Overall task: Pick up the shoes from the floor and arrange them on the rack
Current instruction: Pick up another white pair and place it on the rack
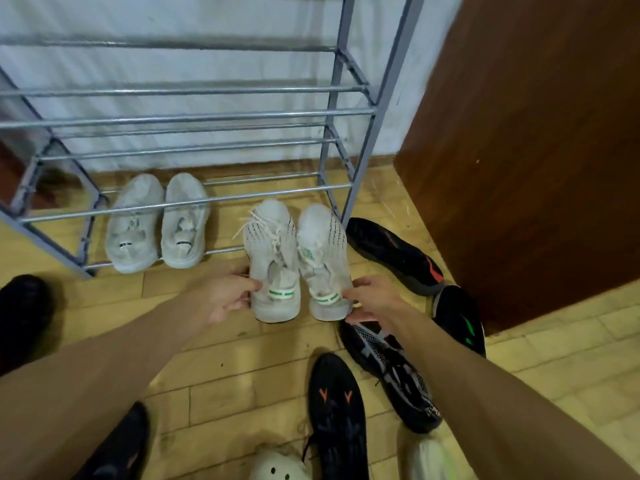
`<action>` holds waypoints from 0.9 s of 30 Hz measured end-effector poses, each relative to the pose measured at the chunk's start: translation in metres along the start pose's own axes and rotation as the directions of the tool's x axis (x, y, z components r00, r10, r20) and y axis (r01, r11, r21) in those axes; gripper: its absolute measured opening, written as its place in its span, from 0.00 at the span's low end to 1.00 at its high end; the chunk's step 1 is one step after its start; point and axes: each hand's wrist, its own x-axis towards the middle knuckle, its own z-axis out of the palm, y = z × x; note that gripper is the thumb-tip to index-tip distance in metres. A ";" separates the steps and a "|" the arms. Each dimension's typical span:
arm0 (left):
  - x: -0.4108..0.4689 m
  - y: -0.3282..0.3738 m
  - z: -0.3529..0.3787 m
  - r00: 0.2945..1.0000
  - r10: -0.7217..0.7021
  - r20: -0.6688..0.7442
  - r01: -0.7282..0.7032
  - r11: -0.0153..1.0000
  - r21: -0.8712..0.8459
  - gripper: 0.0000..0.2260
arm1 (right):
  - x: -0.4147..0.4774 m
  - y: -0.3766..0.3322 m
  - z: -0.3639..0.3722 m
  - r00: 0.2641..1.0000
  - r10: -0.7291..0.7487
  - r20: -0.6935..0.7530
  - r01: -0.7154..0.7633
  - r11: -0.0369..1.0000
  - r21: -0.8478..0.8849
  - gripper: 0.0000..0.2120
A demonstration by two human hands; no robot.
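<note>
A grey metal shoe rack (360,168) stands against the white wall. A pair of pale grey sneakers (156,223) rests on its lowest bars at the left. Two white knit sneakers with green heel stripes point toes-first into the rack's lowest level. My left hand (228,296) grips the heel of the left white sneaker (273,258). My right hand (374,299) grips the heel of the right white sneaker (322,258). Whether their toes rest on the bars or the floor I cannot tell.
Black shoes lie on the yellow brick floor: one with a red mark (394,254) by the rack's right leg, one with green marks (460,320), a patterned one (391,372), one with orange marks (339,417), others at left (20,313). A brown door (536,150) stands right.
</note>
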 end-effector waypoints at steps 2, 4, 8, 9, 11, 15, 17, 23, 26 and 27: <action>0.026 0.006 -0.002 0.999 0.032 -0.042 -0.034 0.999 -0.039 0.14 | 0.022 -0.012 0.008 1.000 -0.014 0.013 0.014 0.999 0.030 0.12; 0.052 0.015 -0.004 0.994 0.061 -0.092 -0.066 0.996 -0.054 0.13 | 0.045 -0.023 0.015 0.999 -0.040 0.002 0.039 0.998 0.045 0.13; 0.104 0.031 -0.007 0.982 0.094 -0.166 -0.109 0.990 -0.087 0.10 | 0.095 -0.041 0.032 0.996 -0.082 -0.019 0.083 0.995 0.053 0.12; 0.116 0.035 -0.010 0.979 0.101 -0.179 -0.117 0.989 -0.085 0.11 | 0.107 -0.046 0.036 0.995 -0.092 -0.028 0.094 0.994 0.063 0.12; 0.139 0.043 -0.016 0.979 0.113 -0.171 -0.129 0.988 -0.083 0.10 | 0.127 -0.054 0.042 0.993 -0.111 -0.044 0.115 0.991 0.075 0.12; 0.172 0.053 -0.028 0.970 0.146 -0.195 -0.163 0.983 -0.079 0.10 | 0.160 -0.075 0.053 0.988 -0.149 -0.034 0.152 0.986 0.071 0.11; 0.182 0.054 -0.031 0.964 0.177 -0.200 -0.194 0.979 -0.066 0.09 | 0.174 -0.082 0.059 0.986 -0.155 -0.056 0.159 0.986 0.059 0.10; 0.194 0.041 -0.020 0.942 0.244 -0.230 -0.242 0.970 0.035 0.14 | 0.197 -0.076 0.070 0.970 -0.161 -0.182 0.168 0.985 0.027 0.15; 0.199 0.042 -0.009 0.945 0.245 -0.215 -0.230 0.969 0.093 0.13 | 0.198 -0.072 0.066 0.965 -0.137 -0.224 0.150 0.988 0.043 0.16; 0.199 0.044 -0.005 0.948 0.242 -0.208 -0.223 0.969 0.110 0.12 | 0.198 -0.072 0.064 0.965 -0.129 -0.229 0.144 0.988 0.047 0.16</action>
